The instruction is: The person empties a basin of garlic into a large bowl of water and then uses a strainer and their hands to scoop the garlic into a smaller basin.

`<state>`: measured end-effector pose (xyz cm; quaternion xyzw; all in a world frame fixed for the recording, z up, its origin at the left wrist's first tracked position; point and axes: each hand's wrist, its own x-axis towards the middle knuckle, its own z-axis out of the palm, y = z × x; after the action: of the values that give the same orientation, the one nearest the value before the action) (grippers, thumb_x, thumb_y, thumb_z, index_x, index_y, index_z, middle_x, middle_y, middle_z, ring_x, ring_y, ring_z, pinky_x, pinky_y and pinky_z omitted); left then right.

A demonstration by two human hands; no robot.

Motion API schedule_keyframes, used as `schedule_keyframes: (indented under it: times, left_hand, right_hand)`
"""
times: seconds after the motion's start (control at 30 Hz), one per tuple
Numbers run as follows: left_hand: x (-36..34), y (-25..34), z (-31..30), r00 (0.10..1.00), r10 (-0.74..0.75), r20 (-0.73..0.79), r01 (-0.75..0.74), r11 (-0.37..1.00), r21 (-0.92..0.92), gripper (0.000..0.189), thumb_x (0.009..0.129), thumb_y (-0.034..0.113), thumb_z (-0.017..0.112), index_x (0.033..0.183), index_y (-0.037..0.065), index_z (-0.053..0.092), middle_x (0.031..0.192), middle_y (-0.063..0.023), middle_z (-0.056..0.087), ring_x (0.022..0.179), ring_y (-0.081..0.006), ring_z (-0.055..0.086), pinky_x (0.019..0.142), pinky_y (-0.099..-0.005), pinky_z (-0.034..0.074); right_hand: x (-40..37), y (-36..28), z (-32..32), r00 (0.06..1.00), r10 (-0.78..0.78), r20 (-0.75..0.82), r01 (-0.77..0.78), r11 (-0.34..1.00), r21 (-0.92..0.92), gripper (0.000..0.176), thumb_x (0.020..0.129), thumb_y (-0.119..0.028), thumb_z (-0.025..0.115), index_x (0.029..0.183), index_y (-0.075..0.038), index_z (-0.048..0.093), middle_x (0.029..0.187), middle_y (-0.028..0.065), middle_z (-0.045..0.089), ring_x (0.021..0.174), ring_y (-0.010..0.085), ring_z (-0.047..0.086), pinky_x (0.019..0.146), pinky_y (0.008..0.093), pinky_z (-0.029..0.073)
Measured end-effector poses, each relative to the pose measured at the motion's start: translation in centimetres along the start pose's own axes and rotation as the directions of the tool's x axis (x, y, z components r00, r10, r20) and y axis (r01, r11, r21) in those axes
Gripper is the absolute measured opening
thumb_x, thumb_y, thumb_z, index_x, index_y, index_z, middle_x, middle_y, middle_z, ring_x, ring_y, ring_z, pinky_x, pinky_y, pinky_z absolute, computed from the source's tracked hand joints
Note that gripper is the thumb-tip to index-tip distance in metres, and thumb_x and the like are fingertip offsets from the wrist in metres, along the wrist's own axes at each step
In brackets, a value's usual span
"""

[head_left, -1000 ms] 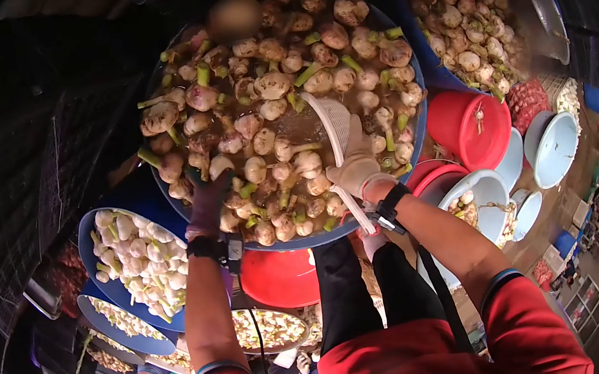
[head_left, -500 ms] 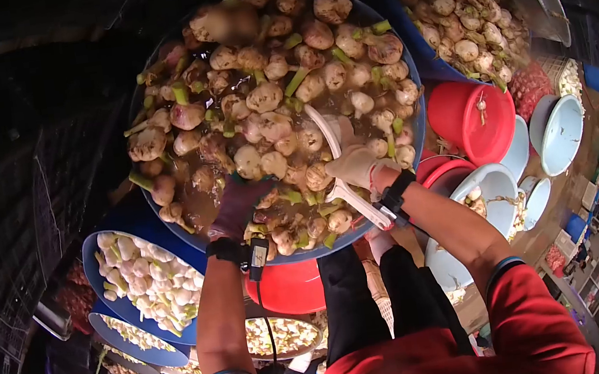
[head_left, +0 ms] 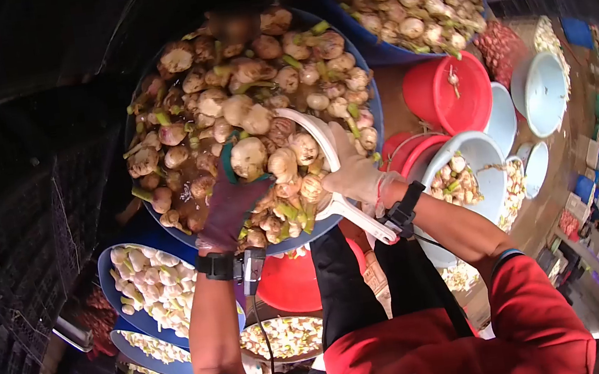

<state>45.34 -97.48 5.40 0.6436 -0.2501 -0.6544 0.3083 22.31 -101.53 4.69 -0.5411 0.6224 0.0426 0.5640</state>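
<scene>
Left hand (head_left: 230,204): in a dark purple glove, fingers loosely open and cupped against the bulbs, gripping none of them.
Right hand (head_left: 351,176): in a pale glove, closed firmly around the handle of the white scoop (head_left: 325,142).
Bulbs (head_left: 248,156): a heap sits on the scoop at the near edge of the blue tub (head_left: 378,105), with many more floating behind.
Doing it well: it seems best to keep the scoop level, let the brown water (head_left: 190,190) drain through it, and keep the cupped palm against the pile so nothing rolls off.
Textures: the bulbs are round, muddy and wet-skinned, with stubby green stalks. The scoop is rigid perforated plastic.
Nearby: a smooth red bucket (head_left: 450,95) stands beyond the tub's right edge.
</scene>
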Motion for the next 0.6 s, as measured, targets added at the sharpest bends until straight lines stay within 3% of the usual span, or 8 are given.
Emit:
schedule_keyframes:
  times: [0.03, 0.1, 0.17, 0.33, 0.47, 0.5, 0.57, 0.6]
  left_hand:
    - [-0.6, 1.6, 0.7, 0.999, 0.024, 0.027, -0.020, 0.993, -0.120, 0.085, 0.069, 0.004, 0.076, 0.141, 0.008, 0.030, 0.126, -0.0083, 0.052, 0.113, -0.0170, 0.051, 0.095, -0.0298, 0.043]
    - [-1.6, 3.6, 1.2, 0.999, 0.022, 0.042, -0.020, 0.998, -0.055, 0.084, 0.069, 0.007, 0.076, 0.140, 0.007, 0.032, 0.126, -0.0084, 0.052, 0.113, -0.0175, 0.050, 0.095, -0.0308, 0.042]
    - [-2.7, 4.2, 1.3, 0.999, 0.029, 0.022, -0.032, 0.989, 0.145, 0.084, 0.069, 0.009, 0.076, 0.140, 0.007, 0.031, 0.127, -0.0090, 0.050, 0.113, -0.0180, 0.050, 0.096, -0.0317, 0.041]
    - [-7.4, 9.0, 7.1, 0.994, 0.094, -0.055, -0.072, 0.948, 0.311, 0.083, 0.070, 0.005, 0.072, 0.139, 0.002, 0.026, 0.126, -0.0123, 0.048, 0.113, -0.0218, 0.050, 0.097, -0.0332, 0.040]
    - [-9.9, 8.4, 12.8, 0.972, 0.215, 0.096, -0.234, 0.854, 0.464, 0.088, 0.069, 0.002, 0.072, 0.141, 0.003, 0.023, 0.130, -0.0134, 0.045, 0.117, -0.0223, 0.048, 0.099, -0.0341, 0.041]
    - [-10.9, 8.6, 16.0, 0.971, 0.211, 0.112, -0.239, 0.853, 0.465, 0.088, 0.068, 0.001, 0.072, 0.141, 0.003, 0.023, 0.131, -0.0129, 0.044, 0.118, -0.0225, 0.048, 0.099, -0.0345, 0.041]
    - [-12.9, 9.6, 22.3, 0.977, 0.094, 0.192, -0.144, 0.953, 0.267, 0.089, 0.068, 0.001, 0.074, 0.141, 0.006, 0.025, 0.131, -0.0115, 0.045, 0.118, -0.0210, 0.048, 0.100, -0.0337, 0.040]
    - [-13.3, 8.8, 25.1, 0.965, 0.139, 0.222, -0.203, 0.932, 0.300, 0.086, 0.068, 0.002, 0.075, 0.140, 0.006, 0.027, 0.130, -0.0111, 0.046, 0.117, -0.0202, 0.048, 0.099, -0.0338, 0.041]
  right_hand:
    - [-0.6, 0.5, 0.2, 0.999, -0.029, -0.032, 0.031, 0.996, 0.080, 0.097, 0.069, -0.011, 0.062, 0.147, -0.006, 0.006, 0.136, 0.0231, 0.041, 0.116, 0.0283, 0.050, 0.092, 0.0301, 0.044]
    - [-1.9, -1.2, -1.5, 0.939, -0.340, -0.047, 0.342, 0.939, 0.047, 0.090, 0.068, -0.006, 0.065, 0.143, -0.005, 0.016, 0.129, 0.0182, 0.041, 0.119, 0.0283, 0.043, 0.102, 0.0308, 0.034]
    - [-3.5, -1.3, -2.4, 0.902, -0.427, -0.058, 0.431, 0.897, 0.098, 0.094, 0.069, -0.008, 0.066, 0.144, -0.005, 0.011, 0.132, 0.0213, 0.038, 0.120, 0.0300, 0.043, 0.101, 0.0313, 0.035]
    - [-8.8, 0.7, -5.1, 0.998, -0.060, -0.018, 0.063, 0.960, 0.274, 0.104, 0.070, -0.012, 0.067, 0.146, -0.006, -0.003, 0.140, 0.0288, 0.030, 0.123, 0.0342, 0.044, 0.099, 0.0326, 0.037]
    - [-15.5, 4.7, -9.5, 1.000, 0.005, -0.014, 0.001, 0.916, 0.401, 0.105, 0.068, -0.010, 0.070, 0.145, -0.005, -0.002, 0.141, 0.0270, 0.030, 0.132, 0.0313, 0.034, 0.108, 0.0345, 0.028]
    - [-16.8, 6.0, -10.5, 0.996, 0.000, -0.088, 0.041, 0.884, 0.465, 0.103, 0.068, -0.004, 0.069, 0.144, -0.006, 0.000, 0.141, 0.0248, 0.031, 0.132, 0.0295, 0.034, 0.109, 0.0354, 0.027]
    - [-20.0, 7.9, -14.6, 0.843, -0.386, -0.375, 0.526, 0.738, 0.422, 0.086, 0.068, 0.013, 0.062, 0.141, -0.004, 0.021, 0.141, 0.0154, 0.034, 0.135, 0.0244, 0.030, 0.110, 0.0345, 0.025]
    - [-21.8, 9.6, -15.6, 0.812, -0.378, -0.445, 0.569, 0.684, 0.457, 0.083, 0.068, 0.009, 0.065, 0.140, -0.004, 0.024, 0.140, 0.0156, 0.035, 0.135, 0.0248, 0.030, 0.110, 0.0348, 0.025]
